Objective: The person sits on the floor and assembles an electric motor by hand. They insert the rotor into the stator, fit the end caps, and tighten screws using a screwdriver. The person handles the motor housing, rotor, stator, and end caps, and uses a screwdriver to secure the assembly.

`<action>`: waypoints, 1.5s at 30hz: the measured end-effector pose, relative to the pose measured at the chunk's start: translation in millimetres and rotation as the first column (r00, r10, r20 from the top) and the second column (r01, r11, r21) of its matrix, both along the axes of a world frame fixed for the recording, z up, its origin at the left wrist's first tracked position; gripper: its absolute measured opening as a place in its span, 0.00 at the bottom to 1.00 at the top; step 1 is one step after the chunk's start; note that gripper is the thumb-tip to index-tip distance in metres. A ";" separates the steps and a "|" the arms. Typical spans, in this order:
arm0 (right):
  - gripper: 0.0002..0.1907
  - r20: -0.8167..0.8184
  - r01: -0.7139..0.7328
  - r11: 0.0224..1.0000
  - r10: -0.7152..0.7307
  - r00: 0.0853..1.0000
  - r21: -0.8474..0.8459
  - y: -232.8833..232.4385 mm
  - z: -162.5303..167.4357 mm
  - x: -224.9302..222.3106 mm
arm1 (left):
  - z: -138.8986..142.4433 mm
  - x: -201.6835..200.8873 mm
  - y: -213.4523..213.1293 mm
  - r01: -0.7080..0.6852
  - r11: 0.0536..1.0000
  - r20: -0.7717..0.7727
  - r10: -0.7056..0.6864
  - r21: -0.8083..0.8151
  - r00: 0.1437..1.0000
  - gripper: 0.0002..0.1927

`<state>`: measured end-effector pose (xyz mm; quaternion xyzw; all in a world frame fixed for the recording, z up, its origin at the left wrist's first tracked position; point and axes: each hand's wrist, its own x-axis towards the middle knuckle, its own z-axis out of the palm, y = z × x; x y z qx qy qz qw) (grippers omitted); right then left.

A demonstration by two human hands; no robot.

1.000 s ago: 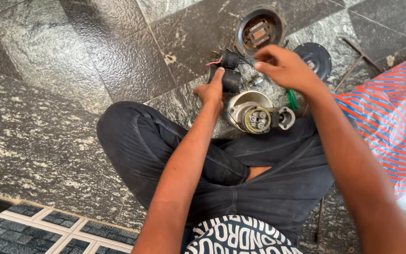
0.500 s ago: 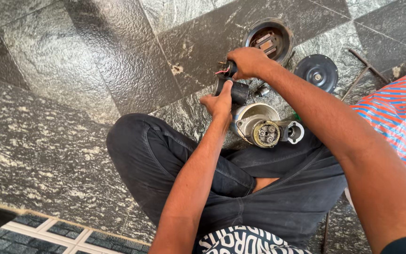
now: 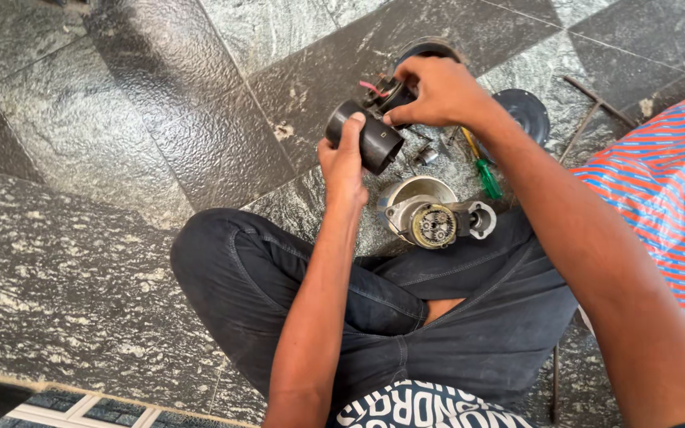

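Observation:
I sit cross-legged on a dark stone floor. My left hand (image 3: 344, 162) holds a black cylindrical motor casing (image 3: 365, 136) with its hollow end toward me. My right hand (image 3: 436, 91) grips a black motor part with red wires (image 3: 382, 91) at the casing's far end. In front of my legs lies a metal gear housing (image 3: 431, 218) with small gears showing in its round face.
A green-handled screwdriver (image 3: 485, 176) lies beside the gear housing. A black round disc (image 3: 526, 111) and a thin metal T-shaped tool (image 3: 590, 107) rest on the floor to the right. A round black part (image 3: 430, 49) sits behind my right hand. A red and blue striped sheet (image 3: 667, 182) covers the right edge.
Both hands have lifted the black casing and the wired part off the floor, and the casing now lies tilted in my left hand. The view has shifted left.

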<state>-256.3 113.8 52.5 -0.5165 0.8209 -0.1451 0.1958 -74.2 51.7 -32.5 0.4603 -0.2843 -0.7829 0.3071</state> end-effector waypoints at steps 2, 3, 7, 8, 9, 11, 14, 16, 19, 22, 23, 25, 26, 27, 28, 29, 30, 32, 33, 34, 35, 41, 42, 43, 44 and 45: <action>0.39 0.011 0.087 0.995 -0.087 0.996 -0.039 12.4 26.5 8.5 | 30.9 7.0 0.2 0.095 0.995 -0.090 -0.098 -0.033 0.991 0.38; 0.39 0.047 0.107 0.990 -0.103 0.994 -0.096 21.8 39.1 13.7 | 46.2 12.1 1.7 0.142 0.988 -0.131 -0.148 -0.051 0.980 0.37; 0.36 0.126 0.238 0.953 -0.216 0.968 -0.188 72.6 81.0 32.7 | 97.8 30.9 15.9 0.294 0.934 -0.236 -0.338 -0.204 0.911 0.39; 0.35 0.128 0.278 0.943 -0.257 0.958 -0.182 83.9 86.3 38.8 | 106.9 34.6 21.1 0.323 0.920 -0.240 -0.372 -0.221 0.896 0.39; 0.35 0.211 0.276 0.924 -0.224 0.952 -0.265 94.5 89.5 45.9 | 114.4 38.2 26.2 0.351 0.906 -0.243 -0.406 -0.238 0.881 0.40; 0.34 0.357 0.281 0.858 -0.125 0.926 -0.429 114.0 94.7 56.2 | 125.0 40.1 39.2 0.366 0.902 -0.282 -0.421 -0.229 0.862 0.39; 0.31 0.517 0.495 0.803 -0.284 0.807 -0.331 143.6 99.0 70.0 | 132.6 39.7 56.0 0.374 0.880 -0.284 -0.454 -0.293 0.845 0.38; 0.29 0.629 0.542 0.752 -0.223 0.744 -0.374 157.3 96.7 79.5 | 134.6 38.3 64.4 0.385 0.857 -0.273 -0.483 -0.343 0.832 0.37; 0.26 0.665 0.594 0.714 -0.241 0.707 -0.372 170.3 90.3 90.4 | 135.5 37.5 74.0 0.415 0.838 -0.278 -0.518 -0.355 0.809 0.36; 0.24 0.700 0.639 0.685 -0.261 0.664 -0.350 176.1 86.4 96.2 | 134.7 35.8 78.9 0.448 0.849 -0.310 -0.522 -0.280 0.795 0.34; 0.24 0.722 0.654 0.675 -0.258 0.642 -0.341 176.5 85.9 98.2 | 133.8 35.6 79.3 0.463 0.853 -0.318 -0.520 -0.240 0.793 0.33; 0.25 0.710 0.655 0.680 -0.279 0.646 -0.329 174.7 87.3 99.5 | 131.8 34.5 77.8 0.489 0.852 -0.325 -0.524 -0.188 0.787 0.32; 0.25 0.705 0.654 0.684 -0.287 0.649 -0.324 172.3 88.6 99.8 | 130.9 34.3 76.1 0.500 0.848 -0.324 -0.529 -0.174 0.784 0.32; 0.25 0.711 0.674 0.680 -0.320 0.627 -0.289 170.1 90.1 100.8 | 129.6 34.8 74.9 0.511 0.845 -0.323 -0.533 -0.158 0.782 0.31; 0.25 0.715 0.692 0.676 -0.352 0.605 -0.253 167.9 92.0 101.2 | 128.5 35.0 73.7 0.525 0.841 -0.328 -0.536 -0.129 0.778 0.32; 0.25 0.717 0.709 0.670 -0.383 0.583 -0.219 165.2 93.8 101.5 | 127.7 34.4 71.8 0.539 0.836 -0.333 -0.539 -0.102 0.774 0.33; 0.25 0.709 0.706 0.673 -0.385 0.590 -0.222 163.1 95.5 102.0 | 127.0 34.2 70.8 0.553 0.830 -0.339 -0.543 -0.075 0.768 0.33; 0.25 0.693 0.699 0.678 -0.392 0.605 -0.227 159.1 97.2 103.2 | 126.0 35.0 69.0 0.561 0.825 -0.347 -0.544 -0.059 0.764 0.35; 0.25 0.694 0.700 0.678 -0.394 0.603 -0.223 157.3 97.1 104.0 | 125.5 35.7 68.2 0.566 0.823 -0.351 -0.545 -0.049 0.762 0.35; 0.25 0.695 0.700 0.679 -0.394 0.602 -0.222 156.7 97.0 104.5 | 125.6 35.9 68.3 0.568 0.821 -0.365 -0.544 -0.047 0.756 0.35; 0.25 0.696 0.699 0.680 -0.392 0.602 -0.221 154.6 96.2 104.3 | 125.2 36.1 66.6 0.569 0.821 -0.380 -0.541 -0.047 0.750 0.35; 0.22 0.622 0.610 0.760 -0.369 0.690 -0.226 139.1 94.8 93.2 | 120.3 34.6 57.5 0.564 0.825 -0.386 -0.515 0.017 0.765 0.33; 0.23 0.591 0.589 0.786 -0.388 0.707 -0.188 132.8 94.8 89.1 | 117.4 34.2 55.0 0.562 0.827 -0.363 -0.515 0.028 0.776 0.33; 0.23 0.560 0.567 0.810 -0.404 0.724 -0.149 124.0 94.2 84.3 | 113.4 34.1 51.5 0.540 0.841 -0.348 -0.495 0.039 0.796 0.34; 0.24 0.525 0.544 0.832 -0.416 0.742 -0.109 114.9 93.5 79.0 | 108.3 33.7 47.5 0.517 0.855 -0.334 -0.474 0.049 0.815 0.34; 0.24 0.513 0.521 0.853 -0.437 0.739 -0.024 104.9 91.8 74.1 | 102.0 33.0 42.6 0.493 0.868 -0.319 -0.451 0.058 0.833 0.35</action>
